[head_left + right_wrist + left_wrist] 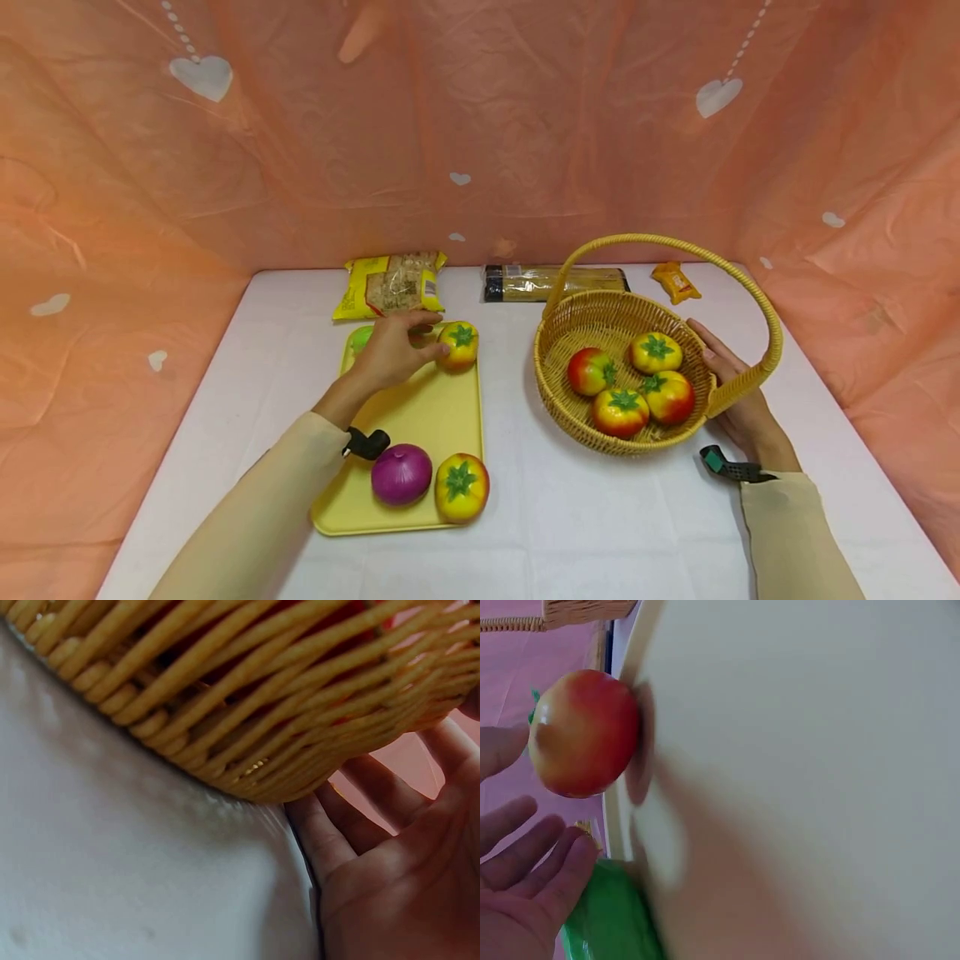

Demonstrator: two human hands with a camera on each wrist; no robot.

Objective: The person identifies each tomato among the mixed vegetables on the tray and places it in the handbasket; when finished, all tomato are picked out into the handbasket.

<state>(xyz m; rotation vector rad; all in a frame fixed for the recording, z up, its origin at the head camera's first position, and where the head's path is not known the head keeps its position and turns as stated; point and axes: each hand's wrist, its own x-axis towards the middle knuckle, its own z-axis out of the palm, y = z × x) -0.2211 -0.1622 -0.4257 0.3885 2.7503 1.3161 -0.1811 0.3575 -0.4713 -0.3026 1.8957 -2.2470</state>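
Note:
My left hand (397, 346) is over the far end of a yellow tray (420, 408), beside a red-yellow tomato (459, 346) with a green leafy top. In the left wrist view the thumb tip is right at the tomato (585, 735), while the other fingers (555, 862) are spread apart below it. My right hand (742, 400) rests along the right side of a wicker basket (555, 400), its fingers (330, 832) extended against the woven wall. Several similar tomatoes (621, 412) lie inside the basket.
A purple onion (402, 474) and another tomato (461, 488) lie at the tray's near end. A glossy green thing (611, 915) is at its far left. Behind are a yellow snack bag (393, 286), a noodle packet (555, 283) and a small orange packet (676, 282). The basket's tall handle (772, 333) arches up.

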